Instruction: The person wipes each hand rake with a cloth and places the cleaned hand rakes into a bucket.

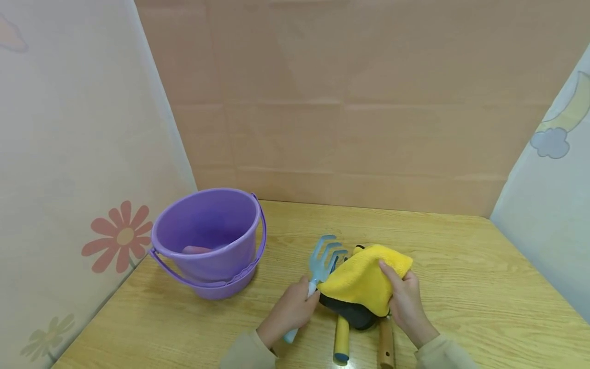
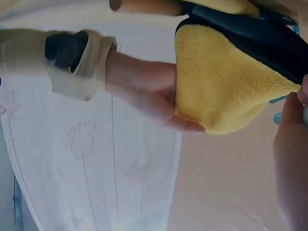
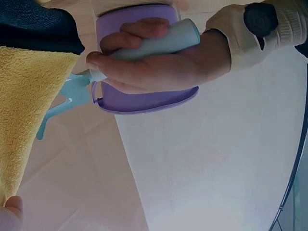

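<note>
Rake (image 1: 319,266) and cloth (image 1: 364,279): wiping, it seems.
Left hand (image 1: 294,308) grips rake, fingers wrapped; right hand (image 1: 407,303) pinches cloth; rake-cloth contact unclear. Next stroke calls for steady rake.

A wood-grain tabletop (image 1: 465,292) stretches before me, a purple bucket (image 1: 216,266) standing on it at left. Closer to me, to the bucket's right, lie a yellow handle (image 1: 342,338) with a blue end and, near it, a brown wooden handle (image 1: 386,342), both running under a yellow-and-black cloth (image 1: 366,279).
</note>
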A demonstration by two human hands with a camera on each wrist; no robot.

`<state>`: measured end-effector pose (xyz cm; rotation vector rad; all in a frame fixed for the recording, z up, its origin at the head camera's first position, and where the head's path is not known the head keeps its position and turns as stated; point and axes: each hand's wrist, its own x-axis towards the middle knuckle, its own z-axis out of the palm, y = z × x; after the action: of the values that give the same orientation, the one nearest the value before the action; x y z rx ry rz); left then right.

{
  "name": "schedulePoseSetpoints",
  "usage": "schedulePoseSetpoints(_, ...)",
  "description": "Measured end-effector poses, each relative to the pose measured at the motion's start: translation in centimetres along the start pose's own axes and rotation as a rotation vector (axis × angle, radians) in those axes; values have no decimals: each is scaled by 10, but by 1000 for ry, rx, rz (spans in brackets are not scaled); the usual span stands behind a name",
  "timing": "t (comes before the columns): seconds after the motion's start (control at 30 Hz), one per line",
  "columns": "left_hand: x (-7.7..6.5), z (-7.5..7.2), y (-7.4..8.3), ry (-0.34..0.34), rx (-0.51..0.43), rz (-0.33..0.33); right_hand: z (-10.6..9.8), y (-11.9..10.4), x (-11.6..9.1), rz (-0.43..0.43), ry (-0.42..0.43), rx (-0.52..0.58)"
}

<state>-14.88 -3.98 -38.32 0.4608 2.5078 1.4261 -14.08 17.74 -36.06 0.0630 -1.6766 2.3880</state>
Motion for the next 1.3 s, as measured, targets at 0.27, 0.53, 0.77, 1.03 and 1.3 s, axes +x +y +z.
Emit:
schedulePoseSetpoints(0.27,-11,-7,13,-17,-184,-3,-1,-6,-1,-54,38,-24)
schedulePoseSetpoints(0.53,-20,-2,22,-121,-298,26,11,-7,-11,-272,-86,-274)
schedulePoseSetpoints(0.77,-24,3,27,-131,-293,27,19,0,-15,-588,-369,-463)
schedulePoseSetpoints(1.03,-29,7,33,-142,-303,-5,20,6,-19,-735,-547,-774)
schedulePoseSetpoints(1.3,-31,8,34,-138,-306,-5,20,10,-22,-832,-629,-982)
